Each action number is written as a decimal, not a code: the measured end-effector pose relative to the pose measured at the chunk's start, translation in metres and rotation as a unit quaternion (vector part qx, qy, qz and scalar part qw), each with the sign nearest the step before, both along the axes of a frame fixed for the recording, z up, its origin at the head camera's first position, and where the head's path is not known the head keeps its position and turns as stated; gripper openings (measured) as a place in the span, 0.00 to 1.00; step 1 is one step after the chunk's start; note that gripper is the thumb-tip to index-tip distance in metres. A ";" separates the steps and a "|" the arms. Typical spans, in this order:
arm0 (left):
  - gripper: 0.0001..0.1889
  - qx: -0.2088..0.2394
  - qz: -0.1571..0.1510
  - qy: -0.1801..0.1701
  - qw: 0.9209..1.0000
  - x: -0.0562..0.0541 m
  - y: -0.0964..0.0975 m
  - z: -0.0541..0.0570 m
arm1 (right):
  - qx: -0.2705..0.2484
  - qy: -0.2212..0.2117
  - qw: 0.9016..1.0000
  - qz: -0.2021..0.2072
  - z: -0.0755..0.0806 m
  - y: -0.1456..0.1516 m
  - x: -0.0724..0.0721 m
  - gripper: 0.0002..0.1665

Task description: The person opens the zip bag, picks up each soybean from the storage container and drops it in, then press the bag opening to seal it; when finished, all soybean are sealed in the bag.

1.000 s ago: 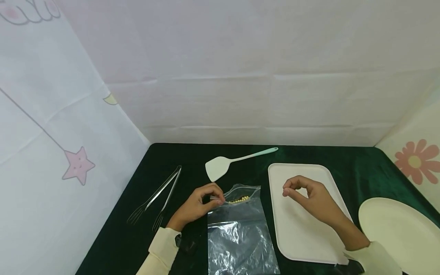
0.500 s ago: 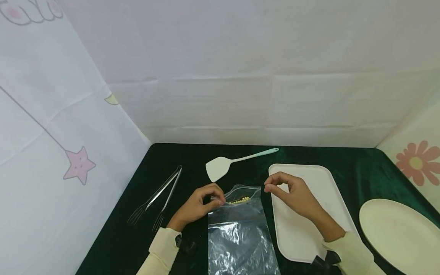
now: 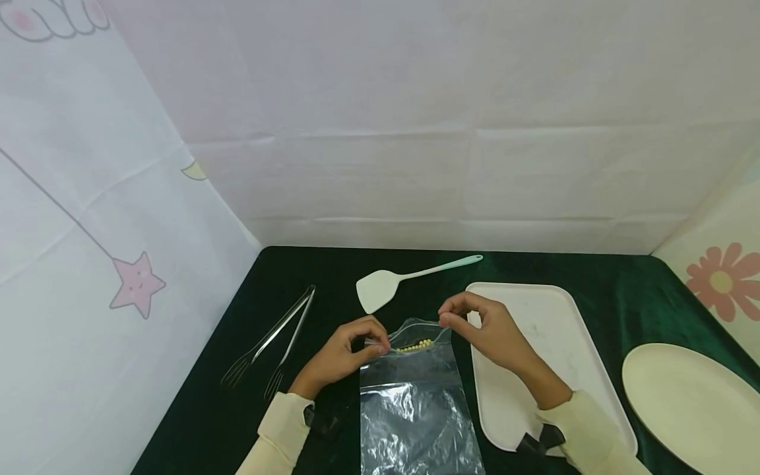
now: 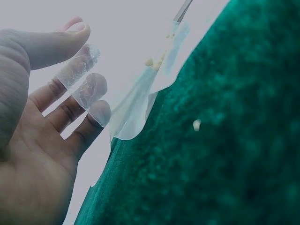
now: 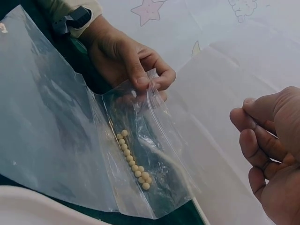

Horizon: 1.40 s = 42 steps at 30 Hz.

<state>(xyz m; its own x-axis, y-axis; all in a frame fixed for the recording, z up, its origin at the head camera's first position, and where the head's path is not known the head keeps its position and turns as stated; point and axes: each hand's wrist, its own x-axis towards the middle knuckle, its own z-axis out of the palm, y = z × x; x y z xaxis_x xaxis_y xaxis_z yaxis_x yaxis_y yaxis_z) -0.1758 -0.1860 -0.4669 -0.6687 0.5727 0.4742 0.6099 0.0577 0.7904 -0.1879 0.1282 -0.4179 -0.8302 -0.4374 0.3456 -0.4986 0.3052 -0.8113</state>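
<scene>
My left hand pinches the upper left edge of a clear plastic zip bag between thumb and fingers. Through the plastic, a short row of small round yellow beads shows near the zip strip. My right hand hovers by the bag's upper right corner, overlapping it in the head view. From the right wrist, that hand appears apart from the bag, thumb tip against the forefinger and other fingers curled; nothing shows between them. In the left wrist view, clear plastic covers the left hand's fingertips.
A white tray lies under the right forearm, with a cream oval plate beyond it. The pale green turner lies behind the bag. Metal tongs rest left of the left hand, on the dark green cloth.
My right hand has moved left from over the tray to the bag's upper right corner. The left hand and the bag stay in place.
</scene>
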 end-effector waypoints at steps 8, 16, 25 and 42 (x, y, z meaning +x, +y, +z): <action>0.09 -0.006 0.000 -0.010 1.000 0.005 0.002 0.011 | -0.019 -0.014 1.000 0.001 -0.003 -0.005 -0.001 0.05; 0.10 -0.005 -0.001 -0.005 1.000 0.004 0.002 0.010 | -0.029 -0.024 0.999 0.006 -0.006 -0.006 -0.002 0.08; 0.09 -0.009 0.005 -0.015 1.000 0.006 0.002 0.011 | -0.020 -0.018 1.000 -0.008 -0.007 -0.009 -0.001 0.06; 0.10 -0.005 -0.005 0.001 1.000 0.007 0.003 0.014 | 0.068 0.096 0.993 -0.021 -0.020 -0.016 -0.005 0.05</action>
